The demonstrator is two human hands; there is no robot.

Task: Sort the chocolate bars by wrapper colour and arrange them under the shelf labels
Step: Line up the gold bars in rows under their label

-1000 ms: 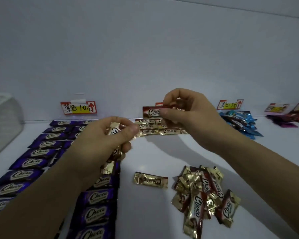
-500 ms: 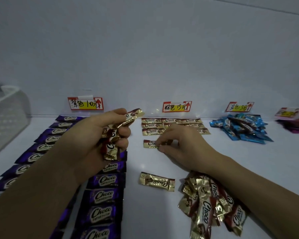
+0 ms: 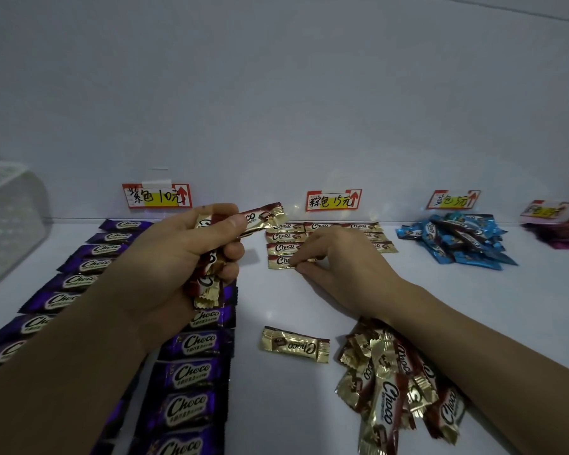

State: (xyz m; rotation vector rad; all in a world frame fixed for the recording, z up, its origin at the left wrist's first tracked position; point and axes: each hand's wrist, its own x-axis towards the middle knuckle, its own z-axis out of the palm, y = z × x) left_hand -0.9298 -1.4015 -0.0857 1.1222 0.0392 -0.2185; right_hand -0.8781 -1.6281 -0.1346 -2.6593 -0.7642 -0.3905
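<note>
The gold-and-brown foil-wrapped chocolate bar (image 3: 280, 261) in play lies flat on the white shelf surface (image 3: 293, 300). It sits at the front of the left column of the gold-and-brown rows (image 3: 322, 226), below the red-framed yellow label for brown (image 3: 333, 200). The right hand (image 3: 339, 257) pinches its right end between thumb and fingertips, palm low over the shelf. The left hand (image 3: 184, 254) is curled round a bunch of gold-and-brown bars (image 3: 207, 280), one of them poking out past the thumb toward the wall.

To me this looks like the setting-down step. To do it well, I'd square the bar's left edge with the ones behind it, logo the same way up, and nudge it snug against its neighbour. Then lift the fingers straight off, since slick foil will likely skate if dragged. The left hand's bunch looks loosely held, so it wants a firm grip while the right works.

Nearer me, a single loose gold bar (image 3: 294, 343) lies upside down, and beside it is an unsorted heap of gold wrappers (image 3: 395, 382) under the right forearm. Purple-wrapped bars (image 3: 191, 372) run in neat columns below the purple label (image 3: 156, 195) on the left. A jumbled pile of blue wrappers (image 3: 457, 239) waits under the blue label (image 3: 453, 199). A white perforated basket (image 3: 10, 218) stands at the far left.
</note>
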